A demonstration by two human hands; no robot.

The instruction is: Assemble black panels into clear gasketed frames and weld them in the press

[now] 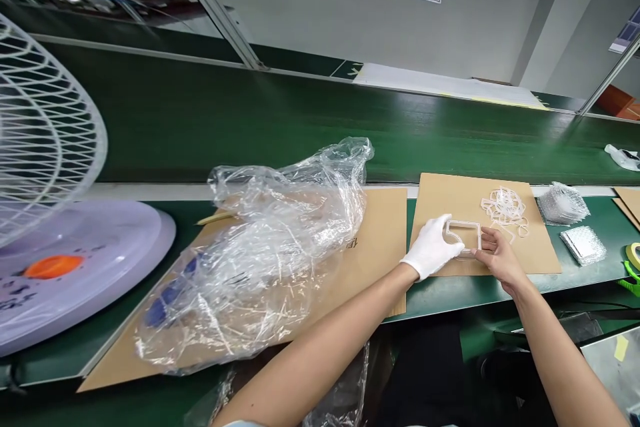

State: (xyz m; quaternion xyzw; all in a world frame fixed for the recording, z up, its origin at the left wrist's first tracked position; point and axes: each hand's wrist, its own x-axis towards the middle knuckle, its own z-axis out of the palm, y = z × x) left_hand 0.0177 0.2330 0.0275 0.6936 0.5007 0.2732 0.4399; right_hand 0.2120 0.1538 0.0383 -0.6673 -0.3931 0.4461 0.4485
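1. Workpiece: a thin, pale frame (463, 223) is right of the centre of the picture, over a brown cardboard sheet (450, 197). Whether it touches the sheet cannot be told.
2. Left hand (433, 247): wears a white glove and pinches the left side of the frame between thumb and fingers.
3. Right hand (500, 257): is ungloved and grips the right side of the frame, thumb at the lower right corner, fingers along the right edge.
4. Loose material: a tangled pile of white strips (505, 205) lies on the same sheet, above and right of the right hand.
5. Packaging, right of the sheet: a bubble-wrap stack (564, 203) sits above a flatter bubble-wrap packet (584, 245).
6. Right edge of the frame of view: a yellow tape roll (634, 253) sits above a green-handled tool (631, 280).
7. Left of centre: a large clear plastic bag (280, 240) covers much of a second cardboard piece (385, 247).
8. Far left: a fan (50, 140) with a lilac base.
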